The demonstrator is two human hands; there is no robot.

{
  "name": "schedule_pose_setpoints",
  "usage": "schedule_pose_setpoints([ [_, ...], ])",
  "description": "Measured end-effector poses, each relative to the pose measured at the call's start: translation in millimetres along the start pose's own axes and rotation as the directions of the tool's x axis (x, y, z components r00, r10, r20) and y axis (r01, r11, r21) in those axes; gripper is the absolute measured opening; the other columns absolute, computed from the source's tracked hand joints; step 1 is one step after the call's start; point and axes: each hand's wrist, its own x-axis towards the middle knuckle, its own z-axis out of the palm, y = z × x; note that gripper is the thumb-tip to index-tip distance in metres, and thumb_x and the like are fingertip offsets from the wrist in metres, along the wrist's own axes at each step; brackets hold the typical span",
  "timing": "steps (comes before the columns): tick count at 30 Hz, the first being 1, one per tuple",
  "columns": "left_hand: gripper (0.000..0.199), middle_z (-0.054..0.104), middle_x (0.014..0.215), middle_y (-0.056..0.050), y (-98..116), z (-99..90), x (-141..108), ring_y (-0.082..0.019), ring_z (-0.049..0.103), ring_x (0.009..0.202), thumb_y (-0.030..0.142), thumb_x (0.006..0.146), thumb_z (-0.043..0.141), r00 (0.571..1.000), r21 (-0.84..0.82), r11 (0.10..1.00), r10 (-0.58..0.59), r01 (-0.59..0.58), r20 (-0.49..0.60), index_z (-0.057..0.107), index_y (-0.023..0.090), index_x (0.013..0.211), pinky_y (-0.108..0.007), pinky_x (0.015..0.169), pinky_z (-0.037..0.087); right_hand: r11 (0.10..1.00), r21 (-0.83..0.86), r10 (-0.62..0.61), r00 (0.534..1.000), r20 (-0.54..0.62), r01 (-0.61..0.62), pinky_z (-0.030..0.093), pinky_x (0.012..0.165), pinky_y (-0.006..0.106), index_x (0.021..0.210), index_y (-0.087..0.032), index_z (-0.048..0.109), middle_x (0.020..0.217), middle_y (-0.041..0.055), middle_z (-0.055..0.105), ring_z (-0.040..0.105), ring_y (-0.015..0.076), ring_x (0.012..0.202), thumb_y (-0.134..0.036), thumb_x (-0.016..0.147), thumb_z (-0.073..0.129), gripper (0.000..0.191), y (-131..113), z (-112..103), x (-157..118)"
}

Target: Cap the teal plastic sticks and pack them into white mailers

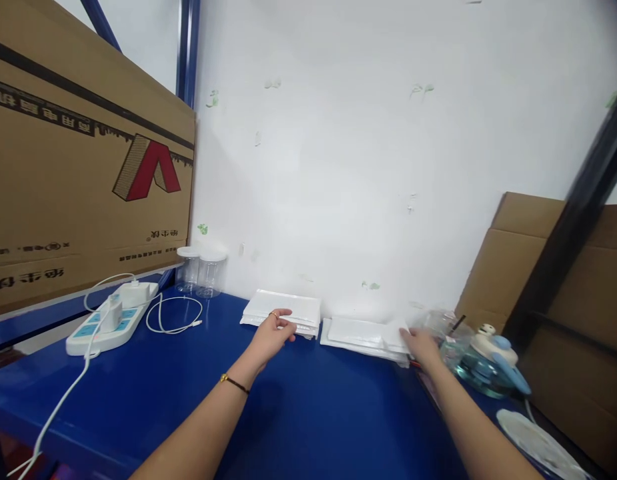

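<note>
On the blue surface [328, 413], we find the left hand [274, 335] half open, fingers loosely curled, with nothing evident in its grip; it overlaps the left stack of white packets [281, 307] in our view, so we cannot confirm contact. The right hand [422, 347] is blurred, its fingertips at the right end of the right stack of white packets [358, 331]; we cannot tell whether it grips or merely touches. Caution: we judge that the right forearm may knock the bottle [481, 373] near it, since clearance on that side is limited. The bottle has a cream lid and bluish see-through walls; we cannot verify its fill level. We also judge that a sideways pull may slide the upper packets off the right stack, because its layers lie unevenly. Both stacks lie by the wall [308, 167]. To the left rises a large carton [88, 167], its interior hidden from us. In the far left corner, two clear jars [209, 277] stand side by side, white lids on; we distinguish no contents.
</note>
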Motion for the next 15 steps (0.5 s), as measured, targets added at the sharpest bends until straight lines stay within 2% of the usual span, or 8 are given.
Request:
schedule_pose_setpoints([
  [2, 0.044, 0.062, 0.074, 0.000, -13.4, 1.4, 5.2, -0.014, 0.060, 0.070, 0.033, 0.072, 0.061, 0.998, -0.013, 0.998, -0.063, 0.063, 0.008, 0.048, 0.018, 0.111, -0.020, 0.054, 0.037, 0.994, -0.112, 0.000, 0.997, -0.075, -0.008, 0.038, 0.081, 0.054, 0.077, -0.011, 0.069, 0.089, 0.0215, 0.065, 0.054, 0.0423, 0.098, -0.033, 0.067, 0.056, 0.027, 1.7, 9.5, 0.1],
  [3, 0.044, 0.062, 0.073, 0.000, -18.7, 3.2, 5.8, -0.014, 0.060, 0.069, 0.033, 0.071, 0.061, 0.992, -0.050, 0.991, -0.122, 0.123, 0.024, 0.048, 0.018, 0.110, -0.020, 0.053, 0.036, 0.982, -0.187, -0.048, 0.990, -0.133, 0.023, 0.034, 0.085, 0.057, 0.088, -0.011, 0.068, 0.101, 0.0233, 0.061, 0.049, 0.0437, 0.105, -0.034, 0.069, 0.055, 0.033, -2.3, 14.0, -1.2],
  [5, 0.043, 0.063, 0.077, 0.000, -25.4, 7.4, 5.0, -0.013, 0.060, 0.067, 0.032, 0.069, 0.063, 0.965, -0.180, 0.949, -0.250, 0.259, 0.073, 0.048, 0.019, 0.108, -0.019, 0.052, 0.036, 0.922, -0.343, -0.258, 0.947, -0.190, 0.182, 0.030, 0.089, 0.057, 0.109, -0.013, 0.061, 0.117, 0.0217, 0.053, 0.044, 0.0408, 0.112, -0.036, 0.077, 0.049, 0.042, -19.9, 25.5, -7.6],
  [6, 0.043, 0.063, 0.081, -0.001, -27.3, 9.3, 4.3, -0.012, 0.061, 0.067, 0.030, 0.068, 0.065, 0.948, -0.256, 0.913, -0.301, 0.317, 0.101, 0.048, 0.020, 0.106, -0.019, 0.052, 0.037, 0.873, -0.376, -0.386, 0.911, -0.143, 0.311, 0.032, 0.090, 0.054, 0.112, -0.015, 0.059, 0.118, 0.0190, 0.052, 0.045, 0.0370, 0.111, -0.038, 0.080, 0.045, 0.042, -32.7, 33.4, -12.9],
  [7, 0.042, 0.062, 0.085, -0.001, -28.6, 10.8, 3.9, -0.012, 0.061, 0.068, 0.028, 0.068, 0.066, 0.933, -0.330, 0.872, -0.339, 0.361, 0.124, 0.048, 0.020, 0.105, -0.019, 0.052, 0.038, 0.824, -0.334, -0.497, 0.867, -0.035, 0.459, 0.035, 0.091, 0.048, 0.111, -0.017, 0.059, 0.115, 0.0155, 0.055, 0.049, 0.0318, 0.108, -0.039, 0.083, 0.043, 0.039, -47.4, 42.9, -19.6],
  [9, 0.040, 0.062, 0.090, -0.002, -30.9, 12.2, 4.2, -0.011, 0.062, 0.069, 0.026, 0.068, 0.067, 0.908, -0.453, 0.790, -0.394, 0.414, 0.142, 0.048, 0.020, 0.102, -0.019, 0.054, 0.041, 0.696, -0.200, -0.667, 0.724, 0.178, 0.690, 0.036, 0.092, 0.040, 0.116, -0.022, 0.055, 0.115, 0.0093, 0.057, 0.049, 0.0259, 0.108, -0.041, 0.083, 0.044, 0.039, -78.3, 65.6, -36.0],
  [12, 0.032, 0.063, 0.091, -0.004, -34.9, 11.1, 6.8, -0.010, 0.062, 0.068, 0.027, 0.072, 0.066, 0.869, -0.584, 0.671, -0.477, 0.457, 0.133, 0.049, 0.018, 0.097, -0.019, 0.055, 0.043, 0.542, -0.181, -0.772, 0.572, 0.277, 0.820, 0.033, 0.092, 0.038, 0.123, -0.022, 0.049, 0.121, 0.0086, 0.054, 0.045, 0.0265, 0.111, -0.036, 0.076, 0.055, 0.050, -116.1, 99.5, -59.1],
  [15, 0.028, 0.064, 0.093, -0.006, -37.0, 11.1, 7.6, -0.011, 0.063, 0.069, 0.027, 0.073, 0.066, 0.843, -0.651, 0.584, -0.511, 0.485, 0.169, 0.053, 0.014, 0.094, -0.019, 0.057, 0.045, 0.430, -0.250, -0.804, 0.494, 0.331, 0.867, 0.033, 0.087, 0.036, 0.111, -0.020, 0.056, 0.111, 0.0089, 0.059, 0.049, 0.0258, 0.103, -0.020, 0.073, 0.055, 0.038, -134.3, 121.3, -68.9],
])
